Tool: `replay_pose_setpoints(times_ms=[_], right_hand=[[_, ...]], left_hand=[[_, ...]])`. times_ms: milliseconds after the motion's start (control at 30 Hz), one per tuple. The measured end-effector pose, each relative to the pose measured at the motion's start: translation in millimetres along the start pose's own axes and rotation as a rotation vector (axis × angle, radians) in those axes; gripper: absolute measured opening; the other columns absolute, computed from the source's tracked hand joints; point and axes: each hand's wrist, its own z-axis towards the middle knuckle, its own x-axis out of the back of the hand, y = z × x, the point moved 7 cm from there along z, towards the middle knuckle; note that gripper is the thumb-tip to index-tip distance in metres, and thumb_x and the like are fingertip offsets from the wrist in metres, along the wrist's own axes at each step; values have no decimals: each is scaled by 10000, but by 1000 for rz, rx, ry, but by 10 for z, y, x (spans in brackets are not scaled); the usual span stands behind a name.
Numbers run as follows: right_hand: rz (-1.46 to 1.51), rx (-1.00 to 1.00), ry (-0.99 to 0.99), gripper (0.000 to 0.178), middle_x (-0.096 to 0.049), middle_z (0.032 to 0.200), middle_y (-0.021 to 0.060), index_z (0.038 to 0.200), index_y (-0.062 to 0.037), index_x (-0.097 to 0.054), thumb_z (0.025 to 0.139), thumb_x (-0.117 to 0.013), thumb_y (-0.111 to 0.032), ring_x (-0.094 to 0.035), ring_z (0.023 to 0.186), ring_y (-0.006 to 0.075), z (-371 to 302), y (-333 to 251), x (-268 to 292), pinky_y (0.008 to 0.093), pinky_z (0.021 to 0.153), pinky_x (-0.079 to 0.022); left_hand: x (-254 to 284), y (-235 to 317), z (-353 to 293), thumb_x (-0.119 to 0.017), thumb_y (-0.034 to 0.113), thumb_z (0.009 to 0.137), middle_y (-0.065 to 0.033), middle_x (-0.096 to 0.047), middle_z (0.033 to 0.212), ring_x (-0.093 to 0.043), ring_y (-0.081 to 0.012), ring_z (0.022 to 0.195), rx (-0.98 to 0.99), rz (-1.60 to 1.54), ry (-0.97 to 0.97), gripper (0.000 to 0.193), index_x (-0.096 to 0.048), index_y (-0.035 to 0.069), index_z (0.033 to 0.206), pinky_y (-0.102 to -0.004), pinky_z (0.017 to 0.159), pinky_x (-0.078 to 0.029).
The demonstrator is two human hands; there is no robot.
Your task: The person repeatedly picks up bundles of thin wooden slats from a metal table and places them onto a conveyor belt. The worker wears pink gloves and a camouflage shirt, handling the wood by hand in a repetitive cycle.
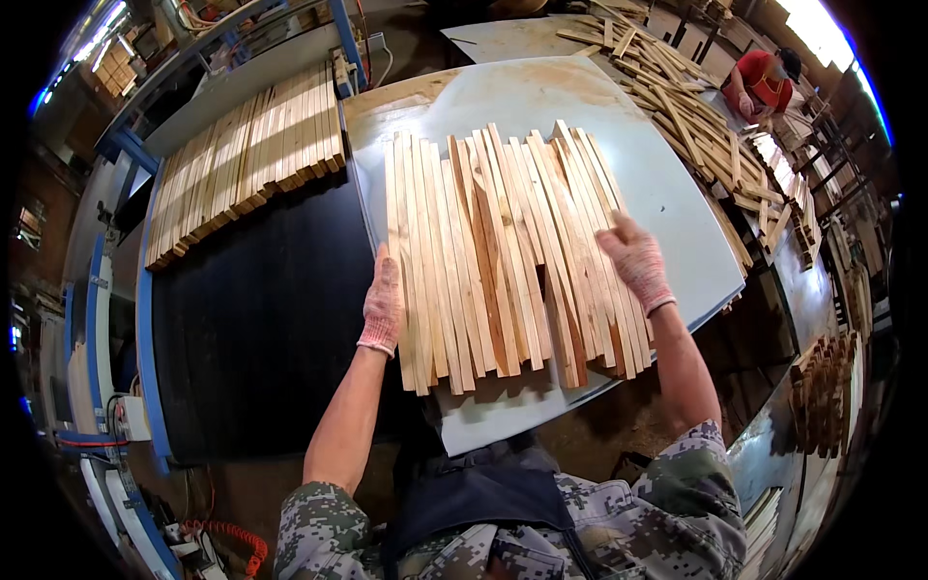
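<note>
A row of long wooden strips (488,251) lies side by side in front of me, their ends uneven at both far and near sides. My left hand (383,304), in a pinkish work glove, rests flat along the row's left side with its fingers stretched out. At the right side, my right hand (640,261) wears a similar glove and is at the outermost strips, fingers partly bent and apart. Neither hand is wrapped round a strip. Beneath the row is a pale, smooth tabletop (691,246), stained brown along its far edge.
To the left, another row of strips (246,159) lies on a black surface (261,309) inside a blue frame (145,319). A loose heap of wooden strips (677,106) stands at the far right. Beyond it works a person in a red top (764,82). A red coiled hose (242,536) hangs lower left.
</note>
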Motion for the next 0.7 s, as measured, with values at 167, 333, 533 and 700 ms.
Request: replay_pose_setpoints(times_ms=[167,333,533,700], right_hand=[[-523,-47,310,773,-668,1446,257,1560,28,-526,1026,-677,-510,-614,1385,391,293,419,578,441,1209,-437],[-429,-273,126,751,-694,1411,245,1446,-22,-663,1053,-512,-644,-632,1364,367,667,755,404,436,1181,-437],[-493,-256,123,756,-732,1324,245,1330,-37,-728,1062,-434,-680,-648,1316,412,884,827,143,454,1140,-462],[-550,-254,116,810,-680,1370,297,1339,12,-699,1080,-363,-679,-607,1345,449,840,714,71,490,1163,-451]], left_hand=[[-55,-60,-60,-403,704,1098,-151,-397,1708,-492,-246,1495,99,5,66,933,-134,86,1744,-356,1197,-453],[-18,-86,-100,-608,659,1019,-230,-351,1696,-416,-328,1536,-23,332,198,1031,-171,53,1731,-394,1252,-367],[-274,377,-278,-854,621,818,-307,-263,1708,-350,-424,1558,-164,902,264,1221,-254,37,1706,-445,1281,-326],[-828,750,-310,-936,647,676,-309,-181,1748,-317,-475,1556,67,1500,196,1312,-352,14,1666,-482,1308,-286]])
